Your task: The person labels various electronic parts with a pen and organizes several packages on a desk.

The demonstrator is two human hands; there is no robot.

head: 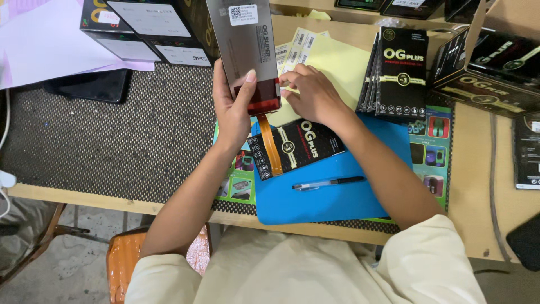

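My left hand (pixel 235 107) grips a flat phone display panel (pixel 247 50) upright, thumb across its dark red lower end. An orange flex ribbon (pixel 271 143) hangs from the panel's bottom edge. My right hand (pixel 315 95) touches the panel's lower right corner with its fingertips, over a yellow sheet (pixel 337 62) bearing small barcode stickers. Under the hands lies a black flat package (pixel 298 147) on a blue mat (pixel 326 191). A clear pen (pixel 329 182) rests on the mat.
A stack of black flat packages (pixel 399 73) stands to the right, and open black boxes (pixel 489 67) sit further right. Black cartons (pixel 146 28) are at the back left on a dotted dark mat (pixel 129 135). An orange stool (pixel 126 259) shows below the wooden table edge.
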